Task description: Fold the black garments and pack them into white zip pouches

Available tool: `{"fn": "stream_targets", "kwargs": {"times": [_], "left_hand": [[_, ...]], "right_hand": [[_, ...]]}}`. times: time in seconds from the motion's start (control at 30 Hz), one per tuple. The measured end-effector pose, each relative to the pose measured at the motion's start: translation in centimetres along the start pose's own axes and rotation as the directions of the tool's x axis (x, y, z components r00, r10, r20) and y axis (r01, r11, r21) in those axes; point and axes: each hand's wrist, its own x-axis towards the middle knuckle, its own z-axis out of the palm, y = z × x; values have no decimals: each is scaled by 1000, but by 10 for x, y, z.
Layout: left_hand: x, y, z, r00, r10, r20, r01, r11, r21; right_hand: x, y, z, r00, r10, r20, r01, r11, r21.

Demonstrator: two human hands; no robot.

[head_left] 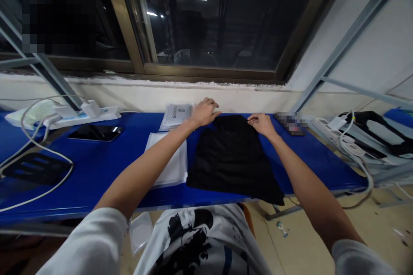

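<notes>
Black folded garment is lying flat on the blue table, its near corner overhanging the front edge. The left hand and right hand are both gripping its far edge, fingers curled onto the fabric. A clear plastic bag is lying just beside the garment's left side.

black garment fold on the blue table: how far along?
Done: the black garment lies flat on the blue table as a narrow folded shape. In hand: the left hand and right hand both rest on its far edge. Left: its near corner hangs over the table's front edge, and the clear bags beside it lie flat, none holding the garment.
</notes>
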Motion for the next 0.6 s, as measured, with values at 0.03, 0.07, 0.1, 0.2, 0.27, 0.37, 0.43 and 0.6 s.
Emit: {"fn": "stream_targets", "kwargs": {"times": [0.03,0.07,0.1,0.2,0.27,0.37,0.43,0.6], "left_hand": [[10,5,11,999,16,39,-15,999,-40],[19,9,21,997,22,67,-17,998,-68],[28,11,29,997,22,79,-15,996,-88],[47,13,38,996,44,76,-30,984,-173],[50,17,29,996,74,45,-62,971,-230],[35,34,-4,993,117,-22,-118,952,-284],[11,53,-32,983,181,-24,-180,931,-319],[-50,86,-77,859,406,312,-162,793,-587]], "right_hand": [[0,-3,1,1000,-25,-16,26,999,25],[0,-7,1,998,-50,-34,52,997,55],[1,-10,1,996,-70,-54,75,993,89],[4,-20,-2,989,-90,-115,112,972,205],[4,-25,-8,984,-77,-161,119,956,269],[-9,-34,-26,978,-60,-199,131,920,368],[-28,-40,-45,987,-85,-137,137,891,433],[-83,-54,-96,857,-261,443,78,918,389]]}}
